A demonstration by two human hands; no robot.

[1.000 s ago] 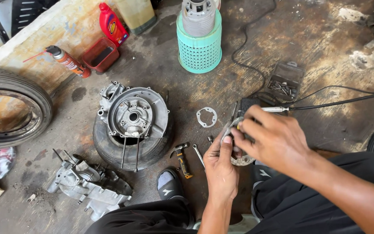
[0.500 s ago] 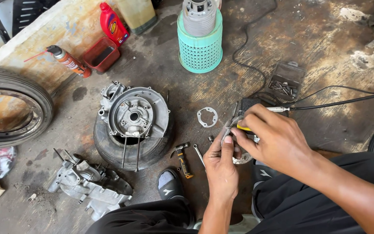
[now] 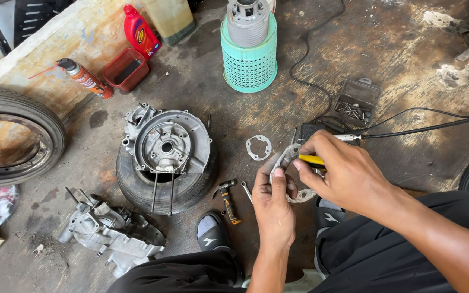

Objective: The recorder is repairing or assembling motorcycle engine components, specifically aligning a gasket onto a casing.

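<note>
The left hand (image 3: 274, 209) pinches a thin grey gasket (image 3: 284, 158) between its fingers (image 3: 279, 174), while the right hand (image 3: 338, 171), just beside, clenches a yellow-handled tool (image 3: 310, 160) against it, above the stained floor (image 3: 397, 59).

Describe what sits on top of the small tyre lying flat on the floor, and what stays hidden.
A grey metal engine casing rests on the tyre, with two thin studs hanging over its front. The casing covers the tyre's centre, so anything inside cannot be seen.

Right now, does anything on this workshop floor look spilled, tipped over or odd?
The spray can lies tipped on its side by the red tray. An engine casing sits propped on a small tyre. No fresh spill shows.
</note>
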